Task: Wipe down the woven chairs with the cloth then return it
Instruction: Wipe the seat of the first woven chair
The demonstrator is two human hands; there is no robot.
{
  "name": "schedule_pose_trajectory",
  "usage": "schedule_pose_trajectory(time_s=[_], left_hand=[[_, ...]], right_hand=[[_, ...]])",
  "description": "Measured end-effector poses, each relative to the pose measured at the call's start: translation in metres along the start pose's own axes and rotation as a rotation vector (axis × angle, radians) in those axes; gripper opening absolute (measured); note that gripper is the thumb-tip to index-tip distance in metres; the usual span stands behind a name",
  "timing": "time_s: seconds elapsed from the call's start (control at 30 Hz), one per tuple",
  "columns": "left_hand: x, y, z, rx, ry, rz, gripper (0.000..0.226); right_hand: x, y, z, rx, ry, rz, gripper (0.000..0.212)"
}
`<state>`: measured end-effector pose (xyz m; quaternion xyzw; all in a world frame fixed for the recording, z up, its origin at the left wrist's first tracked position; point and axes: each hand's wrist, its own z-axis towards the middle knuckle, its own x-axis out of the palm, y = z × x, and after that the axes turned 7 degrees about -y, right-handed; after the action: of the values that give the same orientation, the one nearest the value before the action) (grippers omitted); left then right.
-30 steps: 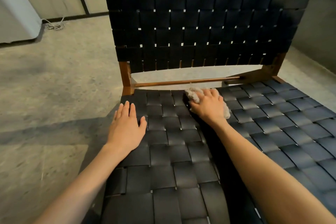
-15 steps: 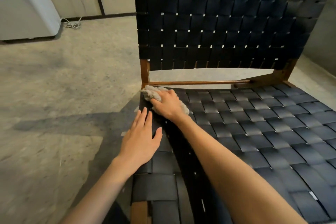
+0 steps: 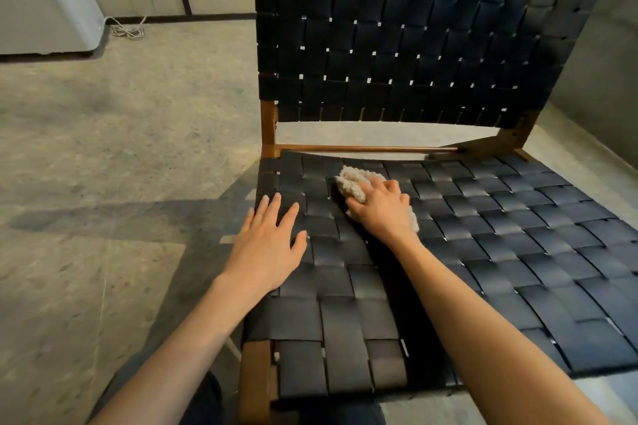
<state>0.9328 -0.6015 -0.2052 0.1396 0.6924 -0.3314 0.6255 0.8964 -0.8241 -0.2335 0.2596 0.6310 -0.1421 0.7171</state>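
Note:
A chair of black woven straps on a brown wooden frame fills the view; its seat (image 3: 500, 252) is low in front of me and its backrest (image 3: 414, 38) rises behind. My right hand (image 3: 383, 209) presses a crumpled beige cloth (image 3: 352, 183) onto the rear left part of the seat, fingers closed over it. My left hand (image 3: 267, 245) lies flat, fingers spread, on the seat's left edge, holding nothing.
A concrete floor (image 3: 121, 148) spreads to the left. A white appliance (image 3: 48, 0) stands at the far left wall with a coiled cord (image 3: 127, 29) beside it. A grey wall (image 3: 604, 62) rises close on the right behind the chair.
My right hand swept the cloth left to the seat's rear left corner, then back a little to the right. My left hand stayed flat on the seat's left edge.

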Motion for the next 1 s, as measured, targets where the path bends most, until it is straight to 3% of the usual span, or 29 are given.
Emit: schedule_pose_trajectory(time_s=[0.13,0.27,0.43,0.63,0.8,1.0], left_hand=[[-0.002,-0.003,0.004,0.078,0.026,0.03,0.053],[-0.003,-0.004,0.002,0.036,0.011,-0.013,0.056],[-0.005,-0.003,-0.012,-0.112,0.012,-0.138,0.066],[-0.009,-0.002,-0.037,-0.151,-0.005,-0.256,0.074],[-0.013,-0.002,-0.05,-0.191,0.0,-0.266,0.076],[-0.009,-0.007,-0.044,-0.148,0.041,-0.101,0.068]], right_hand=[[-0.02,-0.071,-0.006,0.192,0.0,-0.129,0.057],[-0.024,-0.076,-0.008,0.232,-0.006,-0.112,0.055],[-0.014,-0.005,-0.016,0.105,0.045,0.102,0.052],[-0.014,0.111,-0.028,-0.199,0.133,0.436,0.048],[-0.016,0.113,-0.04,-0.233,0.107,0.343,0.051],[-0.02,0.04,-0.053,-0.077,0.041,0.071,0.053]])
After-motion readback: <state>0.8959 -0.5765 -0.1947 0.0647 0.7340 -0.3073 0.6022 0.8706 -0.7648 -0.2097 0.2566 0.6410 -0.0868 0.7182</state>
